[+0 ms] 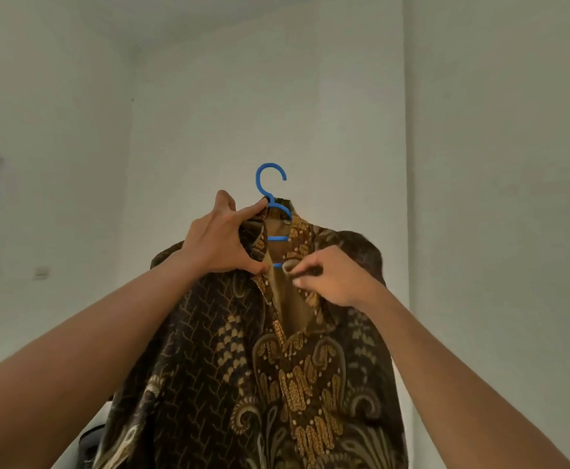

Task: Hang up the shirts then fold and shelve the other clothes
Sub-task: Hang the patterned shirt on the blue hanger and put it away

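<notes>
Brown batik shirt (276,384) sits on a blue hanger (259,182), raised at frame centre, with the hook at twelve o'clock above the collar. My left hand (216,242) grips collar and hanger neck at ten o'clock of the neck opening. My right hand (331,279) pinches the placket edge at three o'clock, with a white wall (310,96) behind.

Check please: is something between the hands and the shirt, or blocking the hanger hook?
Nothing visible. The left hand grips the shirt at the collar, the right hand pinches its front edge. The hanger hook sticks up free; where it will hang is not in view.
</notes>
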